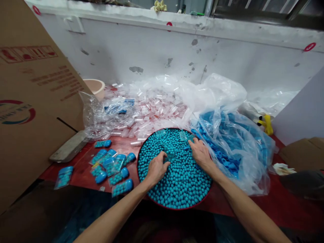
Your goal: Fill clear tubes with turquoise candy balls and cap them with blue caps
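A round red-rimmed tub (138, 165) is filled with small turquoise balls (177, 189). Over the balls, my left hand (157, 167) has its fingers curled at a small clear plastic case (171, 155). My right hand (201, 152) reaches over the tub's right side, fingers bent and fingertips low against the balls. By those fingertips lie a blue cap (186, 148) and another clear piece; what they pinch, if anything, is hidden. Another clear case (182, 136) rests on the balls near the far rim. Left of the tub are several ball-filled cases with blue caps (118, 162).
Many clear cases (157, 108) are heaped behind the tub. A plastic bag (243, 135) of blue caps (229, 162) lies open to the right. A large cardboard box (37, 84) stands left, beside a grey flat block (68, 148) on the red table (83, 173). A white wall (152, 50) runs behind.
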The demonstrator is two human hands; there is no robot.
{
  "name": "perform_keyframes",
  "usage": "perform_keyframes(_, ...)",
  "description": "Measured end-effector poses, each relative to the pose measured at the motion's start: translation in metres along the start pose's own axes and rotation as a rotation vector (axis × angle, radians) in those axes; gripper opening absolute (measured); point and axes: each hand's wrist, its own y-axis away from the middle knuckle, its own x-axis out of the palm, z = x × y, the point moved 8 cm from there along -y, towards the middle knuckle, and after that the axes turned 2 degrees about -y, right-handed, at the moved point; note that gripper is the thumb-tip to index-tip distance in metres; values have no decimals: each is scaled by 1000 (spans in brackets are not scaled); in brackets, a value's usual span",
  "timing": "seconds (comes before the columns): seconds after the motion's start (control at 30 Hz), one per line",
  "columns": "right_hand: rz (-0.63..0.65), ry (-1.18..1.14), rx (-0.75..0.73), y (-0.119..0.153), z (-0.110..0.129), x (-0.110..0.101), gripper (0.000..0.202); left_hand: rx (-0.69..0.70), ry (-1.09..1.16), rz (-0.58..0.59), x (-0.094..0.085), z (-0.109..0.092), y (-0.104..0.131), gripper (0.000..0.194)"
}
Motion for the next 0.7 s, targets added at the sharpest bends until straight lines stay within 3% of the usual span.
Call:
perform_keyframes(0.13, 34, -178, -118, 21, 34, 20, 24, 42, -42, 24, 5, -8, 3, 22)
perform_keyframes(0.2, 78, -311, -107, 26, 42, 34, 19, 55, -63, 31, 5, -12, 3, 20)
perform_keyframes(0.27, 84, -629, 8, 24, 36, 43, 11, 61, -61, 32, 3, -15, 2, 18)
perform_keyframes(0.33, 94, -1119, 193, 17, 23, 51, 2, 69, -31, 58, 3, -17, 2, 18)
perform_keyframes(0.4, 100, -1498, 356, 9, 16, 57, 8, 81, 12, 125, 9, -19, 0, 19)
perform_keyframes(0.53, 68, -1747, 437, -6, 22, 50, 27, 118, 146, 242, 25, -26, -3, 20)
perform_keyframes(0.7, -1, -2196, 513, -7, 36, 44, 27, 119, 369, 313, 36, -30, -9, 20)
